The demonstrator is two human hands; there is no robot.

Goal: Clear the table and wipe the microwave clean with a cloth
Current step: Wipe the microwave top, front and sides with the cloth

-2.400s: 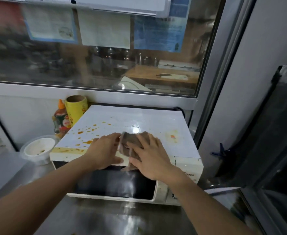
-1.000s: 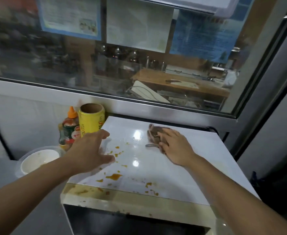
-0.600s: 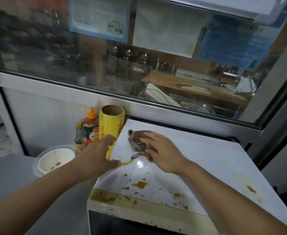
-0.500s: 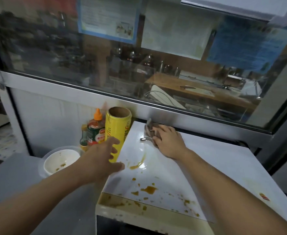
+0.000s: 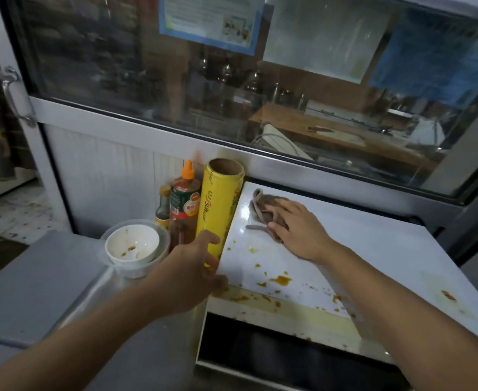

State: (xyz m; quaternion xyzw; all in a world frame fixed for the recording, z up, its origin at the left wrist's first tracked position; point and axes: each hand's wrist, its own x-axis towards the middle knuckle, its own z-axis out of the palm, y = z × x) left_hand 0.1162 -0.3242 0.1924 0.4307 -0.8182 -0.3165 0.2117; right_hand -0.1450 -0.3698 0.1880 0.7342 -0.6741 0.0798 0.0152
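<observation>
Here the right hand [image 5: 302, 235] lies flat, fingers [image 5: 284, 206] straight, pressing the crumpled brown cloth [image 5: 263, 210] onto the white sauce-spattered microwave top [image 5: 373, 258] near its back left corner. The left hand [image 5: 187, 275] rests on the microwave's front left edge, fingers loosely spread.

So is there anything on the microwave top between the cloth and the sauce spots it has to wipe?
Nothing visible. The right hand presses the cloth at the back left of the microwave top; bare white surface runs from it to the sauce spots near the front. The left hand is at the left edge.
</observation>
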